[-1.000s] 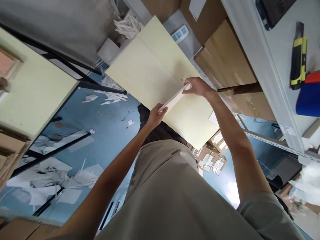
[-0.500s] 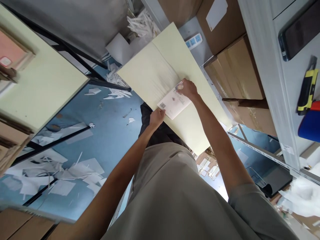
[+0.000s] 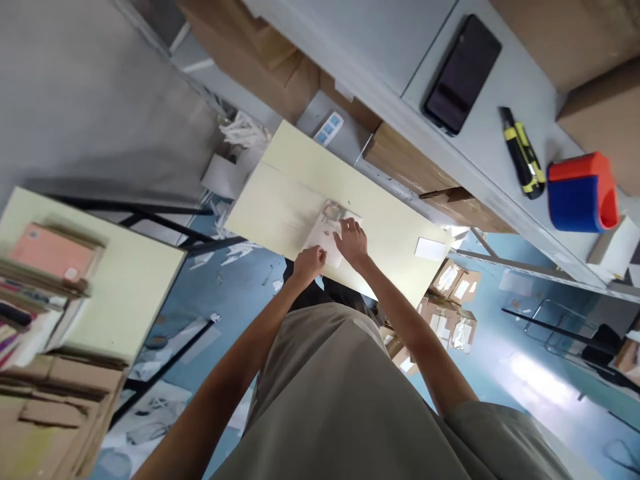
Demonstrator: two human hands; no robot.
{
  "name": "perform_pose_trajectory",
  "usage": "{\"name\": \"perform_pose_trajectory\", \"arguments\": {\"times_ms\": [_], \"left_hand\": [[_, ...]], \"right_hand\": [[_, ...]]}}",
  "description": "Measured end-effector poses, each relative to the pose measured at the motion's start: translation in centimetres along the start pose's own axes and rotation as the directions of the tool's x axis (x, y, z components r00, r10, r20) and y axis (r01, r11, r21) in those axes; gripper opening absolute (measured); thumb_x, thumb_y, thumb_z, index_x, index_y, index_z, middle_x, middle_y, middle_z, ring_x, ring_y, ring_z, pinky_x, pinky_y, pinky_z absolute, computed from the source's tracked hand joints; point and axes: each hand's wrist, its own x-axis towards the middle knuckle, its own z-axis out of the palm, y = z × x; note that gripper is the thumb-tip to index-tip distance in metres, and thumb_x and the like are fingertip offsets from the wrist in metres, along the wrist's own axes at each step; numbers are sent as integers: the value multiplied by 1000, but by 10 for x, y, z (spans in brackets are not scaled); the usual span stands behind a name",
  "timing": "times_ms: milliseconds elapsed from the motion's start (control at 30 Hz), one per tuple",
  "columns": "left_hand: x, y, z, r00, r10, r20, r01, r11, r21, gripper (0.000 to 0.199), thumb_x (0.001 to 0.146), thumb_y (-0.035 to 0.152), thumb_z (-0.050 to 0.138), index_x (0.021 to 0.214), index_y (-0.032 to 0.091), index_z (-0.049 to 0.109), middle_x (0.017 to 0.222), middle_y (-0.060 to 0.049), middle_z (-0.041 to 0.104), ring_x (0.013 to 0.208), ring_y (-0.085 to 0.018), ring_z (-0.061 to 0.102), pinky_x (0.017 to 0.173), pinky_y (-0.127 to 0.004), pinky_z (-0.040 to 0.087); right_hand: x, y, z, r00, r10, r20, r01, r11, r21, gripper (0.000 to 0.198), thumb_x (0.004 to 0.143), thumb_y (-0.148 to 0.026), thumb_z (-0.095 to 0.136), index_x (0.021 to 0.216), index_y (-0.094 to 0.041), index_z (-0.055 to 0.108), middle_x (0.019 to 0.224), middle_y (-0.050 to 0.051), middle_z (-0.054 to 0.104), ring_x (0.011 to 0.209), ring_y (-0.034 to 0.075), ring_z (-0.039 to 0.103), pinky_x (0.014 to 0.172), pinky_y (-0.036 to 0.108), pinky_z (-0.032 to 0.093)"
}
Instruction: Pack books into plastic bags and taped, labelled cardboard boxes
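Note:
A flat pale pink printed booklet (image 3: 320, 230) lies tilted on the cream tabletop (image 3: 390, 233), with a dark round picture near its far end. My left hand (image 3: 309, 262) is closed at the booklet's near left edge, thumb and fingers pinched on it. Over its right side rests my right hand (image 3: 352, 241), fingers apart and slightly bent, touching the surface. That hand covers part of the print. Whether the booklet is a single sheet or several pages, I cannot tell.
A grey shelf to the right carries a phone (image 3: 463, 73), a yellow-black utility knife (image 3: 523, 153) and a red-blue holder (image 3: 583, 193). A white card (image 3: 430, 249) lies at the table's right end. Cardboard boxes (image 3: 410, 157) stand behind; a side table (image 3: 145, 287) is left.
My view has turned, bringing the shelf and white card further into sight. My right hand has moved from the booklet's far edge onto its right side. The booklet's dark picture now shows more fully.

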Motion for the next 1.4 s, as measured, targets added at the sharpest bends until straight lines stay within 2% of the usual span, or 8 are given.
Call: {"name": "perform_pose_trajectory", "arguments": {"times_ms": [200, 333, 600, 767, 900, 1100, 1267, 1400], "left_hand": [[21, 63, -54, 948, 314, -53, -317, 945, -82, 23, 109, 23, 58, 115, 27, 79, 121, -7, 88, 111, -28, 84, 99, -36, 62], [30, 146, -87, 828, 548, -122, -559, 824, -92, 16, 107, 26, 64, 104, 26, 79, 111, -9, 89, 103, -30, 84, 93, -38, 62], [15, 311, -158, 549, 789, -276, -825, 564, -29, 14, 106, 25, 68, 106, 21, 81, 102, -8, 86, 95, -28, 80, 94, -37, 60], [2, 353, -188, 436, 814, -383, -884, 468, -10, 16, 101, 15, 65, 108, 19, 80, 104, -7, 86, 95, -24, 80, 98, -36, 60], [-7, 350, -201, 426, 801, -420, -881, 472, 6, 19, 103, 17, 63, 111, 19, 80, 104, -6, 86, 96, -24, 81, 98, -37, 62], [-15, 299, -198, 537, 683, -495, -795, 606, -26, 16, 104, 25, 67, 107, 20, 81, 102, -6, 86, 92, -24, 80, 95, -36, 62], [7, 195, -165, 712, 485, -507, -601, 795, -84, 18, 100, 24, 67, 109, 23, 83, 103, -6, 88, 95, -25, 81, 98, -35, 61], [24, 94, -124, 878, 226, -421, -290, 952, -94, 17, 97, 21, 67, 103, 25, 82, 109, -6, 89, 100, -28, 82, 100, -36, 61]], "right_hand": [[-51, 30, -39, 963, 196, -183, -158, 967, 202, 37, 115, -27, 61, 150, -20, 71, 146, 21, 74, 134, 35, 73, 113, 46, 62], [-64, 58, -90, 863, 319, -392, -203, 929, 308, 36, 116, -31, 55, 148, -25, 72, 141, 18, 77, 126, 37, 75, 110, 51, 62], [-86, 118, -223, 597, 391, -700, -235, 920, 314, 41, 119, -35, 43, 148, -22, 68, 142, 19, 72, 135, 36, 67, 118, 50, 56], [-66, 158, -272, 605, 311, -733, -200, 950, 238, 44, 115, -30, 47, 153, -18, 66, 147, 21, 71, 141, 38, 62, 123, 55, 52], [-39, 179, -282, 665, 232, -710, -138, 972, 189, 49, 110, -26, 53, 157, -17, 64, 161, 23, 67, 145, 42, 59, 124, 62, 49], [-24, 189, -273, 684, 269, -678, -159, 962, 221, 48, 110, -27, 52, 154, -15, 67, 150, 26, 71, 140, 43, 62, 121, 63, 50], [-48, 176, -229, 689, 194, -698, -114, 980, 160, 55, 116, -48, 47, 162, -23, 63, 157, 25, 63, 146, 45, 60, 119, 67, 52], [-70, 151, -169, 725, 143, -674, -32, 984, 174, 58, 117, -54, 41, 164, -25, 62, 166, 24, 57, 154, 45, 56, 121, 68, 51]]}}
